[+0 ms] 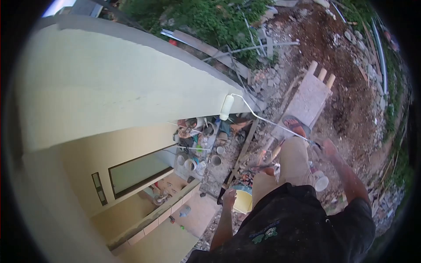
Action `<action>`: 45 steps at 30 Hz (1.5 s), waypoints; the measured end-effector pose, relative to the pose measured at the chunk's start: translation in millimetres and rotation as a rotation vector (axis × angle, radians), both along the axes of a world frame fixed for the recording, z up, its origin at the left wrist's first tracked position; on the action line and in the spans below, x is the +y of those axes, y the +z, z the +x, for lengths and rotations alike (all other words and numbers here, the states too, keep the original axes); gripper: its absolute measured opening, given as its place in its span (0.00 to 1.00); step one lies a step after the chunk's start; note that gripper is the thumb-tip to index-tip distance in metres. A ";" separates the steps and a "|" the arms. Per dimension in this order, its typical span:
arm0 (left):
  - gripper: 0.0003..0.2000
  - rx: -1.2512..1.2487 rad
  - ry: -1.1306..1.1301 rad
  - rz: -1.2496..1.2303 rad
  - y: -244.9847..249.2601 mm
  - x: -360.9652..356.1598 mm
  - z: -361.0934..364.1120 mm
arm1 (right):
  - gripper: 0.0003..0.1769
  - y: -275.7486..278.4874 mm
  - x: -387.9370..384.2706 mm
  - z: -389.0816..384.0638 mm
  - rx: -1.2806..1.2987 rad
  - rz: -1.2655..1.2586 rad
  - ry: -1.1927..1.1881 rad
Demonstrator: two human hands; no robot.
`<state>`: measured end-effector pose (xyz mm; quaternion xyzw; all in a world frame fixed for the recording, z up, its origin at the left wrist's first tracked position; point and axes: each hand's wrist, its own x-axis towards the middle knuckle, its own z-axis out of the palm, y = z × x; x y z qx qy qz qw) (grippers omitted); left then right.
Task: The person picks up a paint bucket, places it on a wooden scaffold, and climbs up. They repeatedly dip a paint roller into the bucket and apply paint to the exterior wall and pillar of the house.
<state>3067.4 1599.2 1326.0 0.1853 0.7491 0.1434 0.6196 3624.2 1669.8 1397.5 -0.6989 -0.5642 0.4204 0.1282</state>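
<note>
My right hand (326, 149) is closed round the handle of a paint roller (254, 113). Its bent metal frame reaches left, and the pale roller sleeve (226, 108) is beside the lower edge of the light-yellow wall band (127, 83). Low in front of my body, my left hand (229, 198) is closed at the rim of a paint bucket (243, 199) with yellow paint inside. The exact grip on the rim or handle is too small to make out. One sandalled foot (296, 125) rests on a plank platform (309, 98).
Below the wall lie several buckets (190, 164) and assorted clutter. A window (140, 175) and a tiled ledge (162, 217) are at the lower left. Rubble and brown soil (346, 87) cover the sloping ground at the right, with green plants (201, 26) at the top.
</note>
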 end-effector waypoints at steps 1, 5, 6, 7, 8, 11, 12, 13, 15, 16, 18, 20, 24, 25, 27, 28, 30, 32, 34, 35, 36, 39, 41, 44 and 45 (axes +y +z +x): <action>0.06 0.026 -0.115 0.013 1.8 7.0 -1.3 | 0.15 7.2 -2.7 1.9 0.036 0.114 -0.016; 0.05 0.030 -0.187 0.102 -19.2 19.2 -15.4 | 0.14 35.5 4.1 2.5 0.108 0.137 -0.043; 0.05 0.029 -0.185 0.130 -29.3 21.3 -22.1 | 0.14 40.7 6.5 1.3 0.122 0.172 -0.020; 0.06 0.020 -0.257 0.181 -27.5 26.1 -20.6 | 0.14 45.9 8.9 0.0 0.135 0.207 0.005; 0.07 0.013 -0.330 0.232 -35.6 30.3 -23.5 | 0.14 52.2 11.7 -3.3 0.131 0.234 0.009; 0.08 0.103 -0.229 0.249 -7.8 41.2 6.7 | 0.13 61.2 21.1 -15.6 0.236 0.351 -0.003; 0.11 0.148 -0.198 0.251 -13.4 41.9 5.7 | 0.13 56.6 24.2 -20.4 0.271 0.392 -0.003; 0.08 -0.096 -0.121 0.304 -15.0 43.3 -1.0 | 0.13 53.9 31.2 -25.0 0.304 0.437 -0.003; 0.07 -0.123 -0.195 0.355 -38.5 43.2 -18.7 | 0.12 58.9 43.9 -38.7 0.335 0.483 0.002; 0.06 -0.148 -0.274 0.372 -45.1 47.8 -21.6 | 0.12 63.4 51.7 -46.2 0.369 0.496 -0.003; 0.06 -0.130 -0.135 0.341 -34.3 51.2 -8.2 | 0.11 73.7 68.1 -58.0 0.365 0.566 0.027; 0.05 -0.117 0.005 0.297 -22.6 50.8 3.5 | 0.10 83.5 82.0 -66.8 0.458 0.598 0.010; 0.05 -0.118 -0.045 0.371 -30.9 41.4 -5.6 | 0.08 110.8 105.5 -81.0 0.468 0.559 -0.044; 0.06 -0.205 -0.066 0.450 -46.3 35.5 -15.8 | 0.08 125.9 113.1 -82.1 0.439 0.625 -0.032; 0.07 -0.157 -0.273 0.541 -88.7 26.4 -46.0 | 0.09 148.8 125.9 -87.8 0.409 0.679 -0.024; 0.08 -0.108 -0.485 0.633 -97.7 22.1 -52.4 | 0.09 157.8 132.3 -90.9 0.411 0.744 -0.028; 0.06 0.093 -0.592 0.570 -67.6 17.0 -24.6 | 0.09 162.3 138.0 -88.0 0.407 0.784 -0.033; 0.06 0.208 -0.524 0.671 -80.9 4.3 -29.9 | 0.10 157.0 136.9 -84.8 0.353 0.758 -0.013; 0.07 0.125 -0.565 0.703 -98.4 -0.7 -45.7 | 0.11 146.5 126.0 -77.3 0.322 0.704 0.013; 0.07 0.117 -0.558 0.691 -95.7 -2.2 -45.6 | 0.11 128.2 118.9 -73.3 0.286 0.693 0.027; 0.05 0.244 -0.737 0.764 -91.7 1.1 -42.1 | 0.11 114.1 109.8 -68.7 0.250 0.680 0.043; 0.05 0.219 -0.684 0.652 -96.2 -0.9 -35.7 | 0.10 95.8 83.1 -53.8 0.291 0.523 0.020; 0.07 0.139 -0.442 0.487 -90.2 -0.1 -21.2 | 0.11 81.2 67.3 -45.6 0.279 0.489 -0.010; 0.07 0.113 -0.379 0.481 -82.4 -0.8 -11.8 | 0.12 49.5 53.5 -25.2 0.212 0.418 -0.033; 0.07 0.105 -0.375 0.460 -75.7 -1.9 -6.7 | 0.13 39.3 46.2 -18.5 0.158 0.387 -0.023</action>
